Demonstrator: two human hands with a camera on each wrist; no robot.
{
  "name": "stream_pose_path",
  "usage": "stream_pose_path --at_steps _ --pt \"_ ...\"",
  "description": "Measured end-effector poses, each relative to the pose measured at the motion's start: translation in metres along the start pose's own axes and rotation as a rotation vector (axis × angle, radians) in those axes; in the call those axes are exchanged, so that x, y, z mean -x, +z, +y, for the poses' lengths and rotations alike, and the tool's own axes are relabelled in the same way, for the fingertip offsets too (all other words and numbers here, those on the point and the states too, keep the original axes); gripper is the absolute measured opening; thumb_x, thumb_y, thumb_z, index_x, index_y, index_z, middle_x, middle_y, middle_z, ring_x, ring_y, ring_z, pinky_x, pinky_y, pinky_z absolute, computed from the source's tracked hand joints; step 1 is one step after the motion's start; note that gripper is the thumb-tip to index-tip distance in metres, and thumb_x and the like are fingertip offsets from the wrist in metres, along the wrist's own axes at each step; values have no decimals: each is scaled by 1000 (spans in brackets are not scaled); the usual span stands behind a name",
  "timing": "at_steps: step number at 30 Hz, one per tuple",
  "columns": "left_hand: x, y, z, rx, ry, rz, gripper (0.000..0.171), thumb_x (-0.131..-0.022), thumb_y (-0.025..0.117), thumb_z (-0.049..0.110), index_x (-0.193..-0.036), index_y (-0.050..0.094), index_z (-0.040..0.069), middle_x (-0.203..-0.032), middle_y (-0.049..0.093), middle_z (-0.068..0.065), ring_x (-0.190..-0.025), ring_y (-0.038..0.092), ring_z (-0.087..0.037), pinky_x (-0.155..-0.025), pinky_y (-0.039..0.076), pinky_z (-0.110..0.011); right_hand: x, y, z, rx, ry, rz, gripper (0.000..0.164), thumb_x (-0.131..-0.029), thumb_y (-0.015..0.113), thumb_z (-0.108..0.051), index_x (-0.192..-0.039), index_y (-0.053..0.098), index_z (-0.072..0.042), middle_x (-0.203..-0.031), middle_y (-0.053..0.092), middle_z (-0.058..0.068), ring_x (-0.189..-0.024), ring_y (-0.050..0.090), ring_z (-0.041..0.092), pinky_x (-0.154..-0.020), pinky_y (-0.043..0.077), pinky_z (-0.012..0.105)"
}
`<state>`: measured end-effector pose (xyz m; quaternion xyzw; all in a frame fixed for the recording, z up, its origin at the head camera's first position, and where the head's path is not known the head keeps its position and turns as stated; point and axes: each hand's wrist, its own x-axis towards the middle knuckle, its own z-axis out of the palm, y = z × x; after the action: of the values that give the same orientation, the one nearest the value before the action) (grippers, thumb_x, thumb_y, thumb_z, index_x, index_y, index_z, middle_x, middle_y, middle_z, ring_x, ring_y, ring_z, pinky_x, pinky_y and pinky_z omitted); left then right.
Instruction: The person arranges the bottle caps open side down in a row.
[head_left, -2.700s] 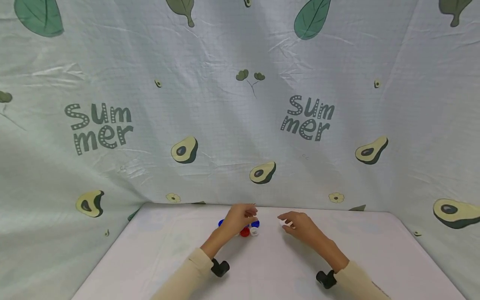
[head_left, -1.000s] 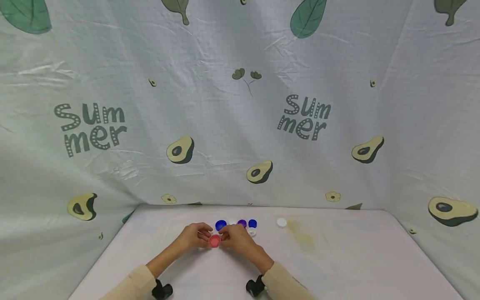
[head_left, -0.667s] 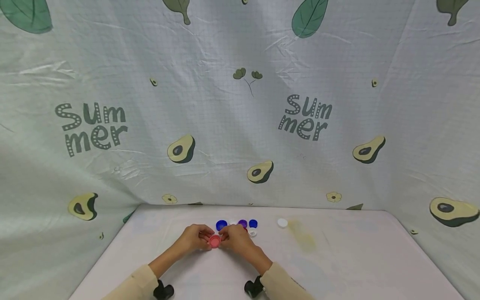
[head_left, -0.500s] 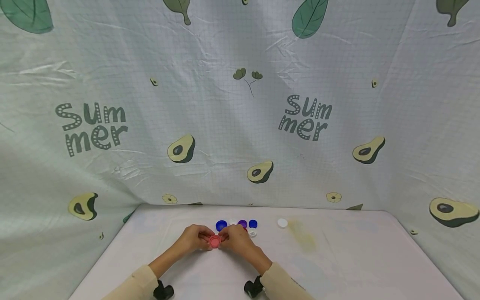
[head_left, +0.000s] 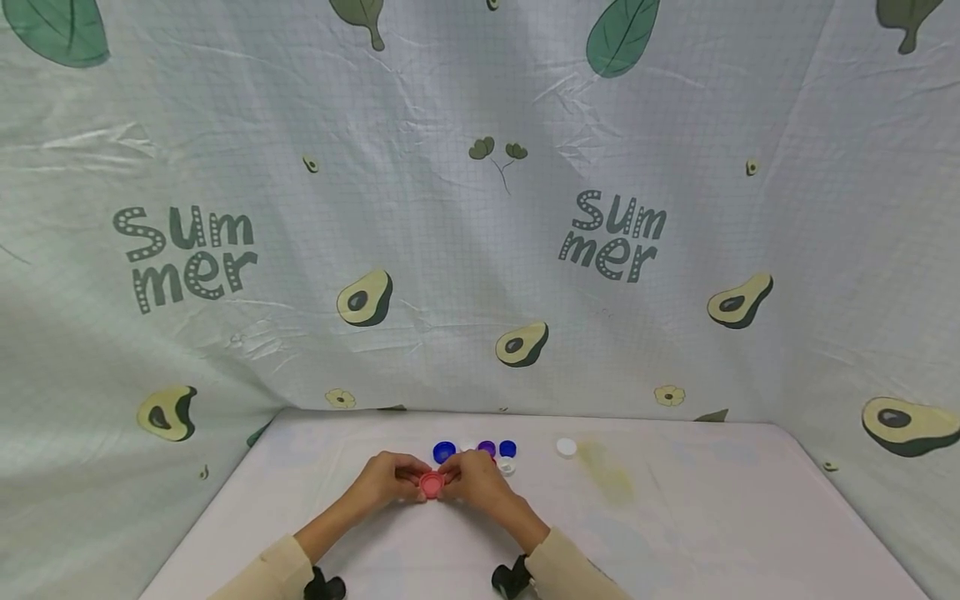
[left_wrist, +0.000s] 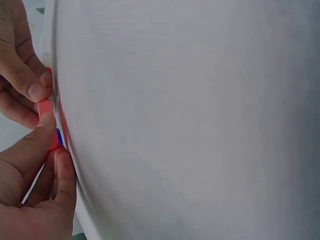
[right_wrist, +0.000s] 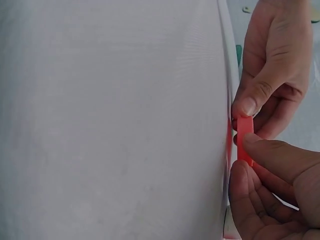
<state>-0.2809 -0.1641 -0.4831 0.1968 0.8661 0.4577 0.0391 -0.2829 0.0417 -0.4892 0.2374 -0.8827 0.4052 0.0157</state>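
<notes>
In the head view, a coral-red round cap point(head_left: 432, 485) sits between my two hands near the front of a group of bottle caps. My left hand point(head_left: 386, 479) pinches its left edge, thumb and fingers on the rim. From the right side my right hand point(head_left: 476, 481) pinches the opposite edge. The left wrist view shows the cap point(left_wrist: 46, 107) edge-on, with both hands' fingertips on it. Seen edge-on too in the right wrist view, the cap point(right_wrist: 245, 137) has a thumb from each hand against its rim.
Behind the hands lie a large blue cap point(head_left: 444, 452), a purple cap point(head_left: 487, 447), a smaller blue cap point(head_left: 507, 448) and a white cap point(head_left: 506, 466). My right hand partly hides a red one. Another white cap point(head_left: 566, 448) lies apart, beside a yellowish stain point(head_left: 607, 475).
Both hands have moved left; the right has left the white cap, which now lies in view. Both took hold of the coral-red cap and have stayed almost still over the last second.
</notes>
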Motion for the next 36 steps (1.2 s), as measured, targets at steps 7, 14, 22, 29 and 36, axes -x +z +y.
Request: stream_pose_path --at_steps 7,14,22,29,36 --pt "-2 -4 -1 62 47 3 30 -78 83 -5 -107 75 -5 -94 76 -14 -86 71 -23 -71 57 -21 0 -5 0 -84 -4 9 23 -77 82 5 -99 77 3 -76 69 -1 -66 55 1 -58 50 17" --pt "-4 -6 3 153 67 -21 30 -82 80 -6 -111 71 -9 -99 74 -19 -91 71 -26 -74 58 -22 1 -12 1 -139 1 19 22 -79 80 4 -101 77 2 -79 71 3 -67 60 3 -60 53 18" --pt "-5 -2 17 214 31 10 35 -83 80 -4 -115 69 -9 -105 73 -17 -94 71 -23 -76 59 -25 2 -25 0 -156 -33 53 21 -80 80 1 -101 78 -2 -86 75 5 -73 64 1 -65 54 18" --pt "-7 2 29 222 86 6 34 -86 76 -6 -118 65 -12 -110 71 -23 -97 70 -27 -79 59 -24 9 -35 3 -177 -52 98 22 -81 83 -4 -103 78 -2 -87 74 2 -76 68 6 -66 55 18" --pt "-12 9 36 248 137 -10 33 -86 75 -8 -117 65 -14 -110 70 -25 -94 69 -23 -79 57 -22 16 -44 7 -203 -54 116 24 -83 83 -7 -106 78 -2 -91 75 4 -79 70 6 -68 56 18"
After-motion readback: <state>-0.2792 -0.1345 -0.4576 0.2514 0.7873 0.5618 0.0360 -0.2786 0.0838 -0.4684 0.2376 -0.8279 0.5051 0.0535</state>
